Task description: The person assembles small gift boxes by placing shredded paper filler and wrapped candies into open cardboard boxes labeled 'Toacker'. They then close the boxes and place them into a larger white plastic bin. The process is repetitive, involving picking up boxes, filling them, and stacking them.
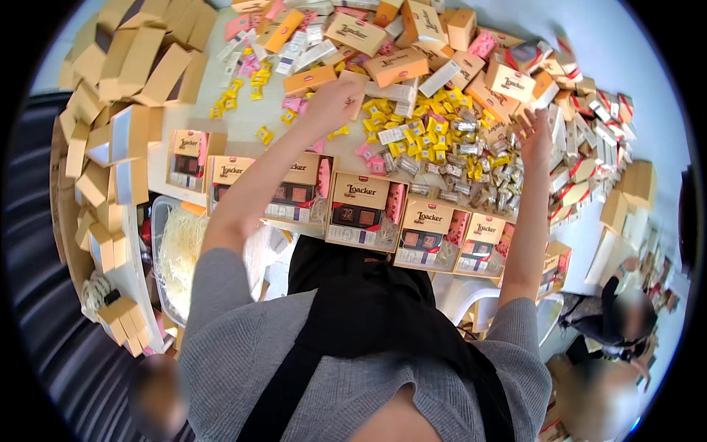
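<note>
My left hand (333,104) reaches over the middle of the table, its fingers closed at a small peach-tan carton (356,90); the fingertips are partly hidden. My right hand (536,138) is open, fingers apart, beside the heap of cartons at the right, and holds nothing that I can see. Between the hands lies a pile of yellow-wrapped candies (427,132), with clear-and-silver wrapped sweets (504,184) nearer my right forearm. Along the near edge stands a row of open gift boxes, among them a filled gift box (361,210) with a tan carton, dark chocolate packs and a pink packet.
Orange and tan cartons (396,68) heap up at the far side. Empty cardboard boxes (140,62) stack at the left. A clear tub of pale shredded filler (184,258) stands below the left table edge. Another person (626,313) is at the lower right.
</note>
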`<state>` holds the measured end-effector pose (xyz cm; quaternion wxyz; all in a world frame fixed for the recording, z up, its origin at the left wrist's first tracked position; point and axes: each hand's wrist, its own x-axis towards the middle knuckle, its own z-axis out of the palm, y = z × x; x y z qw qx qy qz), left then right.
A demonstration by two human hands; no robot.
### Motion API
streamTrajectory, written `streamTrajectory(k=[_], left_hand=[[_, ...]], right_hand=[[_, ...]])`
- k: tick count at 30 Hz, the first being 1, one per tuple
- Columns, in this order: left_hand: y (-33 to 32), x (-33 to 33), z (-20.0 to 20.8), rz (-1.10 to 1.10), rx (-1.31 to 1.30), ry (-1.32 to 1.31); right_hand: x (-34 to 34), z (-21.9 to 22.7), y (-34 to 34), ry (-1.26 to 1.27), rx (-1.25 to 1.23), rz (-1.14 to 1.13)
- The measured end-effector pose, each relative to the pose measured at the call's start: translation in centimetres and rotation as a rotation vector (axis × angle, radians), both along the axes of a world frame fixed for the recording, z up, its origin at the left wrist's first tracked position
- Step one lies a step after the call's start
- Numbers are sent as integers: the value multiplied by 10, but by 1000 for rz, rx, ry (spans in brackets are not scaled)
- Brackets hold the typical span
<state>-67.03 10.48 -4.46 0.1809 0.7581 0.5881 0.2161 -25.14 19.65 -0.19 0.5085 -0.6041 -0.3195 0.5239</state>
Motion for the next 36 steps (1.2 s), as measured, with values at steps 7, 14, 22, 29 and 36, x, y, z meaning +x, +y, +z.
streamTrajectory(k=[7, 14, 22, 29, 36], left_hand=[[-24, 4, -33, -239, 252, 225], [92, 192, -18, -459, 224, 206], [171, 252, -56, -319, 200, 304], [196, 208, -96, -189, 196, 346], [199, 99, -73, -245, 189, 395]], right_hand=[[89, -69, 0, -22, -155, -32], [55, -103, 77, 58, -100, -7], [58, -129, 122, 278, -385, -14], [-28, -140, 120, 160, -99, -89], [-129, -164, 116, 43, 109, -130]])
